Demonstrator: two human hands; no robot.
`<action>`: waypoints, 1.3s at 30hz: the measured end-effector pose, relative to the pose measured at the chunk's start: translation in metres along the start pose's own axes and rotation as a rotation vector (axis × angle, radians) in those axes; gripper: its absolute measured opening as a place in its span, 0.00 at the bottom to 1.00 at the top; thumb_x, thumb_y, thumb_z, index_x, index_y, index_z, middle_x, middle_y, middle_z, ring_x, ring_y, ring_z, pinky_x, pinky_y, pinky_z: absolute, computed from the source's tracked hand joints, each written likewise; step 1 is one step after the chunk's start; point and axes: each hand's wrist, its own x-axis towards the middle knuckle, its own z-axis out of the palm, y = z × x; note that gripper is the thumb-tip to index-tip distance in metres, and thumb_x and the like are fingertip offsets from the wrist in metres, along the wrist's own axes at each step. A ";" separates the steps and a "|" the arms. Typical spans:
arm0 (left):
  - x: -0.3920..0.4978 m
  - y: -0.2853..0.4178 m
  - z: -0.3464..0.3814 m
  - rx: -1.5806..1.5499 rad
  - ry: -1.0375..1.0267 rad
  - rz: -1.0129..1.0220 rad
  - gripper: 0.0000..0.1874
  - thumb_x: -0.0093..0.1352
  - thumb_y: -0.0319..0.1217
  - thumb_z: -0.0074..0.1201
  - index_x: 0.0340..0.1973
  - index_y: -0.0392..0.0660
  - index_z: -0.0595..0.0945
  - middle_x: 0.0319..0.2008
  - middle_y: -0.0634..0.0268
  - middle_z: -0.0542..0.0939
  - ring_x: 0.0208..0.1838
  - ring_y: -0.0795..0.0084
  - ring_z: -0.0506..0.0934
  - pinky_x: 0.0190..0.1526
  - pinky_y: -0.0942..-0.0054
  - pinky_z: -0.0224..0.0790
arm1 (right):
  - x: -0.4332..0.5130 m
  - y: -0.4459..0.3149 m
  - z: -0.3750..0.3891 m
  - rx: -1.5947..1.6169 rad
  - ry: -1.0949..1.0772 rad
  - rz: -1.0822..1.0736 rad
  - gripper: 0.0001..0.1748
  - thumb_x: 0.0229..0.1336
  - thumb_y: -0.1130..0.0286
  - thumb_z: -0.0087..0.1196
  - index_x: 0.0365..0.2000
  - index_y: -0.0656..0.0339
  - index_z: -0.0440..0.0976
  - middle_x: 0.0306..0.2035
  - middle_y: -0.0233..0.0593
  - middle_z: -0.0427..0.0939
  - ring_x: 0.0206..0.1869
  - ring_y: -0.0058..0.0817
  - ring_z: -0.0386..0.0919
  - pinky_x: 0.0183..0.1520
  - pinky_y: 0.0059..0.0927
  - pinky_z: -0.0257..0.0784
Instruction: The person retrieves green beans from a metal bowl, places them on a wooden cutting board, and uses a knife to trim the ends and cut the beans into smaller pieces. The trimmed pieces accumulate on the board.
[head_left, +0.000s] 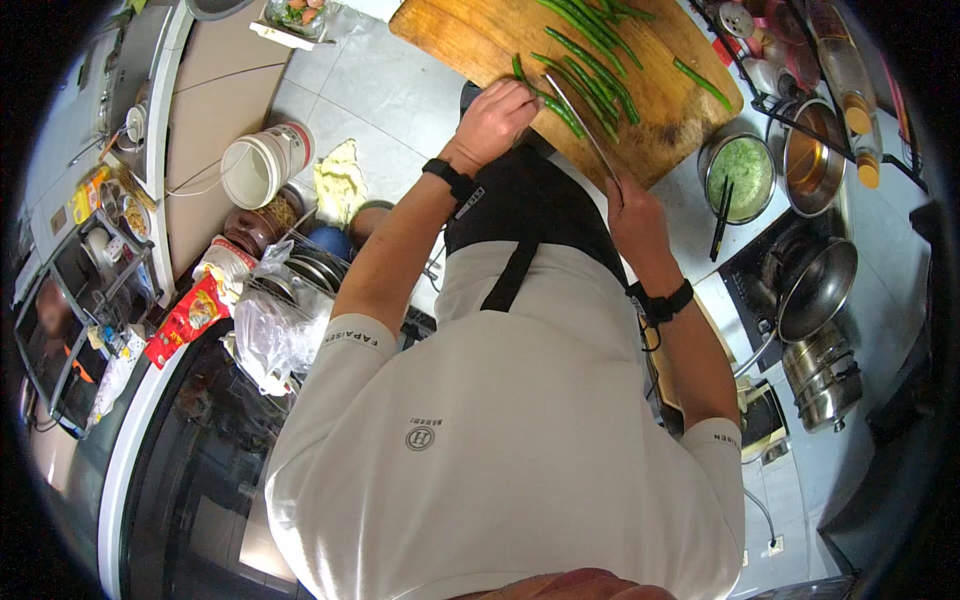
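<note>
Several long green chili peppers (600, 75) lie on a wooden cutting board (465, 37) at the top of the view, one of them apart near the right edge (703, 84). My left hand (501, 120) rests at the board's near edge, its fingers closed on a green pepper (559, 114). In my right hand (634, 217) is the handle of a knife. The thin blade (585, 131) slants up and left across the board, just right of the held pepper. My fingertips partly hide that pepper's middle, and my right hand covers most of the handle.
Right of the board stand a metal bowl of green-white liquid (739, 176) with chopsticks (721, 217), another metal bowl (814, 157), a rack of bottles (855, 82) and a wok (817, 292). At left are a white bucket (259, 172), bagged goods and a dish rack (300, 277).
</note>
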 end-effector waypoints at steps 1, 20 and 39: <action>0.000 0.000 0.000 -0.001 -0.001 0.003 0.02 0.69 0.24 0.64 0.33 0.40 0.84 0.34 0.60 0.77 0.41 0.57 0.80 0.48 0.62 0.77 | 0.000 0.004 0.003 -0.010 -0.005 -0.010 0.14 0.79 0.62 0.55 0.39 0.64 0.76 0.28 0.64 0.83 0.32 0.64 0.84 0.34 0.61 0.80; -0.005 -0.009 -0.001 -0.040 -0.015 0.032 0.05 0.65 0.23 0.63 0.37 0.39 0.86 0.35 0.59 0.79 0.43 0.57 0.81 0.49 0.61 0.79 | 0.024 0.015 0.024 -0.042 -0.037 -0.094 0.13 0.79 0.62 0.53 0.49 0.61 0.78 0.28 0.62 0.84 0.33 0.62 0.86 0.37 0.60 0.83; 0.005 -0.015 -0.006 0.018 -0.048 0.040 0.07 0.64 0.23 0.61 0.38 0.38 0.85 0.37 0.61 0.81 0.45 0.58 0.82 0.50 0.63 0.81 | 0.033 -0.003 0.040 -0.073 0.052 -0.072 0.14 0.78 0.63 0.53 0.45 0.65 0.79 0.32 0.62 0.85 0.35 0.62 0.86 0.40 0.60 0.83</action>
